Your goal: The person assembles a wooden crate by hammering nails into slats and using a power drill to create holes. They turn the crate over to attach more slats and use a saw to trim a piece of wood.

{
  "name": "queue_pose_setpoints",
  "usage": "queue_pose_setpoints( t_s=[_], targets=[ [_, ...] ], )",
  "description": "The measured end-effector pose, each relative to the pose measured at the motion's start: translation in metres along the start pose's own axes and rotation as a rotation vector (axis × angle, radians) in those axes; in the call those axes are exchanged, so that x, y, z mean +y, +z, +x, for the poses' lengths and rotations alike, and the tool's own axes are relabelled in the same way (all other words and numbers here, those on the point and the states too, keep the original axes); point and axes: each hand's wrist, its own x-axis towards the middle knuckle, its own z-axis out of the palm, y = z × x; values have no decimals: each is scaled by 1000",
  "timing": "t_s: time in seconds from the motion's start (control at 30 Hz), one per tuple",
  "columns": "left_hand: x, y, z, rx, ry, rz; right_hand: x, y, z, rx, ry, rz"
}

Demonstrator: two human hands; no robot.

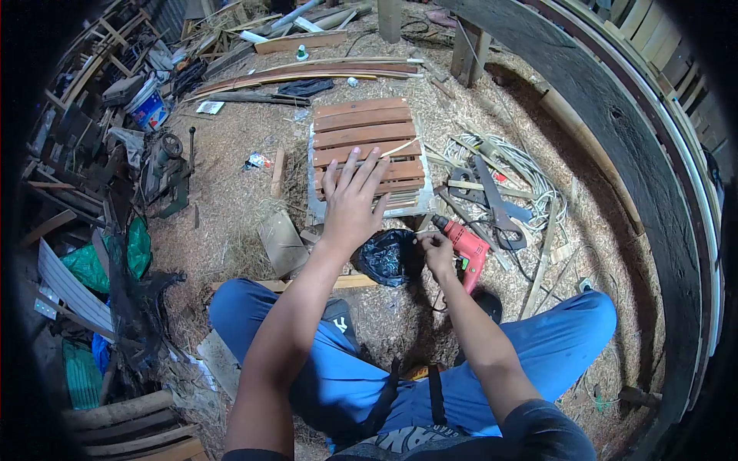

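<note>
My left hand (354, 196) lies with fingers spread over the near part of a stack of reddish-brown wooden slats (363, 123), in front of me on a pale board. A thin light strip (401, 147) crosses the slats just beyond its fingertips. My right hand (437, 255) is closed in a pinch beside a container lined with a black plastic bag (387, 257); what its fingers hold is too small to make out. Right next to that hand a red power drill (470, 250) rests on the ground, chuck pointing away from me.
A handsaw (496, 200) and a coil of pale cable (530, 173) lie to the right. Long wood strips (307, 74) lie at the back. Left stand a green metal clamp-like tool (178, 180) and scrap piles. A dark beam (615, 115) runs along the right. Wood shavings cover the ground.
</note>
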Motion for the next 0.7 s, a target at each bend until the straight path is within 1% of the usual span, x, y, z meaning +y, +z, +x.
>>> queue_pose_setpoints(
  t_s=[0.07, 0.1, 0.17, 0.2, 0.23, 0.3, 0.33, 0.37, 0.43, 0.47, 0.5, 0.57, 0.6, 0.7],
  targets=[
    [1, -1, 0, -7, -8, -4, -16, -8, 7, 75, -19, 37],
    [1, -1, 0, -1, -5, -4, -30, -10, 9, 116, -42, -7],
    [0, -1, 0, 2, -5, -15, -49, -18, 18, 166, -57, 1],
    [0, -1, -1, 7, -3, -16, -63, -21, 21, 200, -90, -63],
    [0, -1, -1, 6, -2, -18, -76, -22, 21, 187, -167, 99],
    [1, -1, -1, 10, 0, -21, -125, -20, 13, 223, -255, 24],
    [1, -1, -1, 11, -3, -20, -144, -20, 9, 206, -212, -2],
    [1, -1, -1, 12, -4, -19, -155, -19, 11, 207, -218, -2],
    [1, 0, -1, 21, -4, -20, -173, -11, 11, 161, -315, 203],
    [0, 0, -1, 24, -5, -21, -204, -6, -5, 155, -304, 125],
    [0, 0, -1, 28, -5, -19, -215, -4, -7, 152, -308, 125],
    [1, 0, -1, 25, -7, -27, -232, 1, -7, 77, -342, 247],
    [1, 0, -1, 23, -12, -27, -241, 2, -7, 73, -273, 255],
    [1, -1, -1, 25, -11, -25, -263, 9, 1, 17, -287, 292]
  ],
)
